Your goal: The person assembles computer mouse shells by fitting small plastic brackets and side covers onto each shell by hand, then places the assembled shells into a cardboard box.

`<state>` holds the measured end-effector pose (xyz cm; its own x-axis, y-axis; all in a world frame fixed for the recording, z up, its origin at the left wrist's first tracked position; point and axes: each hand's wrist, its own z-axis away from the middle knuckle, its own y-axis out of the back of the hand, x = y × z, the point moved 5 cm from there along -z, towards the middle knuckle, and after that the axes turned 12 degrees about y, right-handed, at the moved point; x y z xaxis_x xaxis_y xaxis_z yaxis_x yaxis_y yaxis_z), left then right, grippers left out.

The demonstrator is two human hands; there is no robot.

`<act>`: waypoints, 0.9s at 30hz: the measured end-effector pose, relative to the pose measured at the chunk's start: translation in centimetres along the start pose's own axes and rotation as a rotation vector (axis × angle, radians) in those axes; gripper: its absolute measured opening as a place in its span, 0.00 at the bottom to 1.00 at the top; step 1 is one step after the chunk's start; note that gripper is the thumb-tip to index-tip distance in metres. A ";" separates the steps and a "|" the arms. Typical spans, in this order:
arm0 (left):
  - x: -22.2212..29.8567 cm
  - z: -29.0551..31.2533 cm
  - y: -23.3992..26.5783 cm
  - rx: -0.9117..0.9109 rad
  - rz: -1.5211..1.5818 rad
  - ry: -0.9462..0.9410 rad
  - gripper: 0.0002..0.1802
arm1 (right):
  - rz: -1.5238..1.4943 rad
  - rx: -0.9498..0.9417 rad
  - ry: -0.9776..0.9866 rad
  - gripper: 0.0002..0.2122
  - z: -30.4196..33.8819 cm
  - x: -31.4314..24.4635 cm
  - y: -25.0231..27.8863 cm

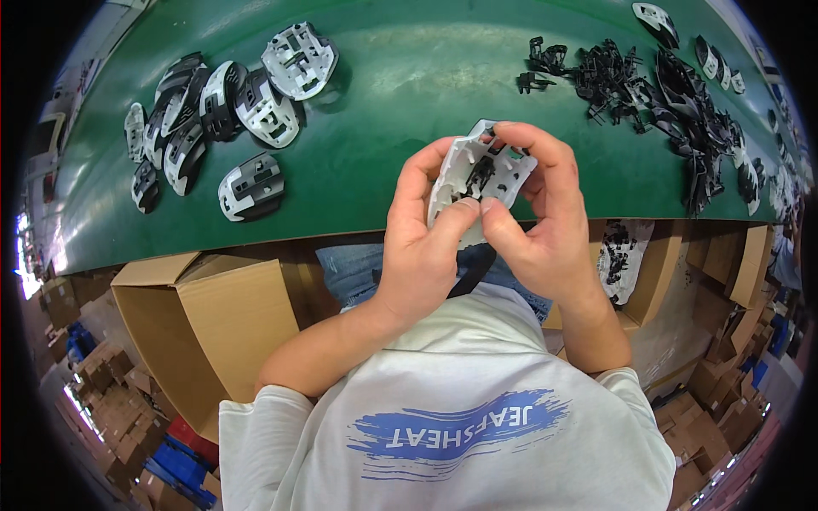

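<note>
Above the near edge of the green table, I hold a white plastic mouse shell [456, 170] with its hollow inner side toward me. A small black plastic part [481, 173] lies inside the shell. My left hand [423, 234] is closed around the shell's left side. My right hand [550, 217] grips the right side, its index finger curled over the top rim. Both thumb tips press close together at the lower end of the black part. The shell's outer face is hidden.
Several black-and-white mouse shells [223, 100] lie at the table's [409, 94] left. To the right are a heap of small black parts [609, 81] and a pile of dark shells [694, 128]. Below the edge stand an open cardboard box [234, 311] at left and another box [660, 268] at right.
</note>
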<state>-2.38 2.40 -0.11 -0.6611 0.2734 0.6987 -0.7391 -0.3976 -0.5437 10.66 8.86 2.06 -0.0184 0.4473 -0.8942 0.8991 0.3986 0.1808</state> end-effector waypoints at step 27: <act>0.9 0.1 2.1 0.038 -0.641 -0.247 0.31 | 0.025 -0.089 -0.002 0.26 -0.5 0.6 -1.3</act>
<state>-4.54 1.77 -0.58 -0.0425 0.2592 0.9649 -0.9666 -0.2551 0.0259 9.32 8.97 1.51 0.0042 0.4566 -0.8896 0.8569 0.4569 0.2386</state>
